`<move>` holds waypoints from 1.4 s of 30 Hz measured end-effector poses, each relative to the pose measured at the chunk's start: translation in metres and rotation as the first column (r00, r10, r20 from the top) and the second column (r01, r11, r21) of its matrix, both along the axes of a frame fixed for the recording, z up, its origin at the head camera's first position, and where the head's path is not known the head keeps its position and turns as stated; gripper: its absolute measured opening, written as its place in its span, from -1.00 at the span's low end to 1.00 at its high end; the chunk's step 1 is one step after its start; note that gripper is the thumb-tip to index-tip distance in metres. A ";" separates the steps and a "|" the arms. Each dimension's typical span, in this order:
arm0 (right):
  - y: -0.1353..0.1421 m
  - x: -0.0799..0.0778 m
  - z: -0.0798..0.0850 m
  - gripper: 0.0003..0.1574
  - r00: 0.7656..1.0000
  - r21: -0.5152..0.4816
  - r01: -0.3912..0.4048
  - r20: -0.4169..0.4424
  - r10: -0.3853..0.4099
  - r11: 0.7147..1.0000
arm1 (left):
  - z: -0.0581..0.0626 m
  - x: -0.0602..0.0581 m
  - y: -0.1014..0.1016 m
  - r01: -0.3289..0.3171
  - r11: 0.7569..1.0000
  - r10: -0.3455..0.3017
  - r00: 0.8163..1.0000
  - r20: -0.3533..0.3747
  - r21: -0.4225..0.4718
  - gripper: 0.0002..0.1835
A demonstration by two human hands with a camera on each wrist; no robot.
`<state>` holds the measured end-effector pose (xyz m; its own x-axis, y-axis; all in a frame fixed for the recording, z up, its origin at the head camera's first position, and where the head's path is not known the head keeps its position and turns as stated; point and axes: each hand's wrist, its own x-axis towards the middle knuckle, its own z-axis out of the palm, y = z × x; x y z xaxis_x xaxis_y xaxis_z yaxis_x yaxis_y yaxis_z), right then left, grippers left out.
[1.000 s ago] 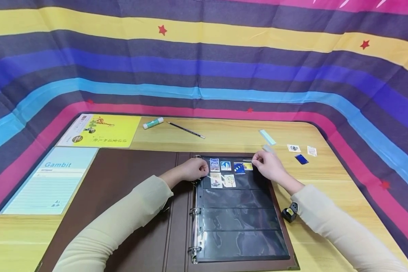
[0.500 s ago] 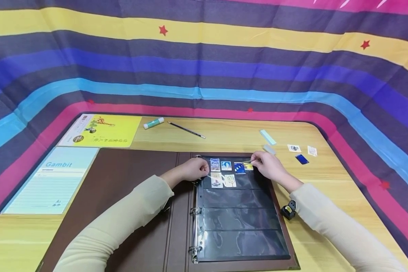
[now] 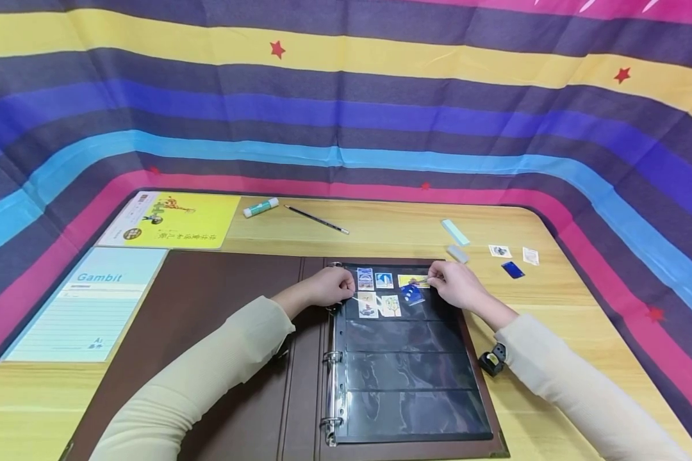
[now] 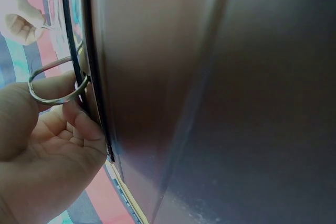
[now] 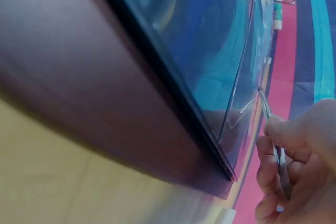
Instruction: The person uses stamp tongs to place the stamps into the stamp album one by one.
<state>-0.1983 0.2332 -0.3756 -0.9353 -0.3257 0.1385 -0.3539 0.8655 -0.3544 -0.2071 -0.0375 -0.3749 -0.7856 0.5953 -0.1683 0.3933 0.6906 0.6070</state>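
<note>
Crookedly sits a blue, white-spotted stamp; left hand pinches black page, right hand silver tweezers.

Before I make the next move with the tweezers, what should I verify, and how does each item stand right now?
1. Right hand holding the tweezers: ok.
2. Left hand at the inner edge of the page: ok.
3. Blue stamp on that page straight: not ok; it sits tilted at the lower edge of the yellow stamp.
4. Tweezers gripping that blue stamp: cannot tell; too small to see.
5. Blue stamp fully in a pocket: cannot tell.
6. Binder lying open: ok.
</note>
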 end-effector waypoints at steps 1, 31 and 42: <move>0.000 0.002 0.000 -0.94 1.000 -0.001 0.005 0.013 -0.005 1.000 | 0.000 0.000 0.000 0.001 1.000 -0.001 1.000 0.000 0.002 -0.92; 0.006 0.003 0.012 -0.90 0.986 0.043 -0.087 0.143 0.080 0.995 | 0.001 0.001 -0.001 -0.009 1.000 0.009 1.000 0.017 0.001 -0.90; 0.012 0.000 0.019 -0.87 0.963 0.055 -0.133 0.245 0.116 0.990 | 0.001 0.002 0.000 -0.011 1.000 0.011 1.000 0.018 0.002 -0.91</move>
